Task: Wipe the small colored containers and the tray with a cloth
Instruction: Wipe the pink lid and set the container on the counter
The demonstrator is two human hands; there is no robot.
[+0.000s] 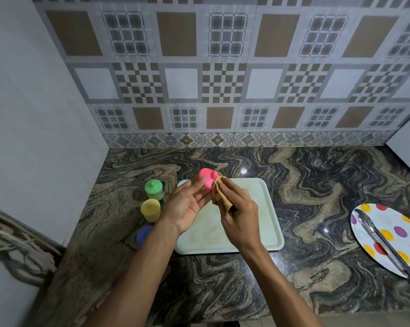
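Left hand (187,206) palm-up, forearm angled in from below, fingers nearly straight. It holds the pink container (207,179) at its fingertips, above the far-left corner of the tray (265,208). Right hand (239,213) knuckles-up, curled round a tan cloth (219,195) and pressing it to the container's side. Green (154,190), yellow (150,210) and blue (143,234) containers stand on the counter just left of the tray.

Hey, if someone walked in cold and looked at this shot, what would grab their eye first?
First the bright pink container, held up near the far left corner of the pale tray by the left hand while the right hand presses a tan cloth against it. Then the green container, yellow container and blue container standing left of the tray, and the polka-dot plate at far right.
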